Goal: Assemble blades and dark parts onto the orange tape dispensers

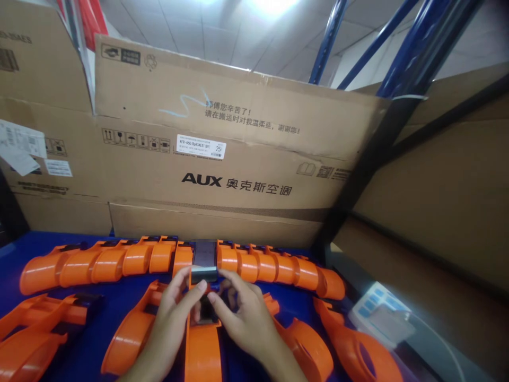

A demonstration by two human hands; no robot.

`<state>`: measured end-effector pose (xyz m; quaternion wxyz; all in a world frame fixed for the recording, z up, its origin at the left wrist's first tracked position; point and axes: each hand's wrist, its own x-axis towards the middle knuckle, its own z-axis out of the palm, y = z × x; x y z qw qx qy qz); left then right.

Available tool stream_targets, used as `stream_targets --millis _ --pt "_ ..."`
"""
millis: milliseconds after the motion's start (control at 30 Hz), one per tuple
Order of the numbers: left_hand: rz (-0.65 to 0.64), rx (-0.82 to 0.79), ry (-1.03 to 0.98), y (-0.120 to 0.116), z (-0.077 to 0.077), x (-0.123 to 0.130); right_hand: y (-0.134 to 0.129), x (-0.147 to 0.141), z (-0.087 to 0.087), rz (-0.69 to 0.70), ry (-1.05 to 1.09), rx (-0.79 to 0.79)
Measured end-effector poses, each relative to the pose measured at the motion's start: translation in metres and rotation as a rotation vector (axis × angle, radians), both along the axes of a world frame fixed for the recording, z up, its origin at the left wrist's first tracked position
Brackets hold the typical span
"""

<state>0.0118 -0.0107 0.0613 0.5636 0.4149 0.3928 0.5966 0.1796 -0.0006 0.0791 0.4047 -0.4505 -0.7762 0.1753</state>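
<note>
In the middle foreground an orange tape dispenser (202, 353) points away from me, its round body low in the view. My left hand (178, 302) grips its upper part from the left, thumb on top near a small red piece (208, 288). From the right, my right hand (243, 310) closes on the same part, its thumb close to the left one. A dark flat piece (204, 275) with a pale edge shows just beyond the fingertips. The fingers partly hide the dispenser's black middle.
A row of orange dispensers (107, 265) with black parts curves across the blue surface (137, 286). Several larger ones lie nearer, including one at right (363, 353). Behind stands a cardboard wall (246, 159). A white-and-blue device (384, 313) with a cable sits right, beside a dark post (353, 180).
</note>
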Motion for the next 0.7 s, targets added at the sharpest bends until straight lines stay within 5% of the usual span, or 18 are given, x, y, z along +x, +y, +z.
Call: stream_targets --millis 267,700 --pt "-0.075 -0.089 -0.03 0.003 -0.003 0.005 -0.001 -0.004 -0.011 -0.058 -0.042 0.215" --pt "-0.118 -0.071 -0.098 0.0 0.007 0.002 0.007 0.002 -0.016 0.038 -0.117 0.207"
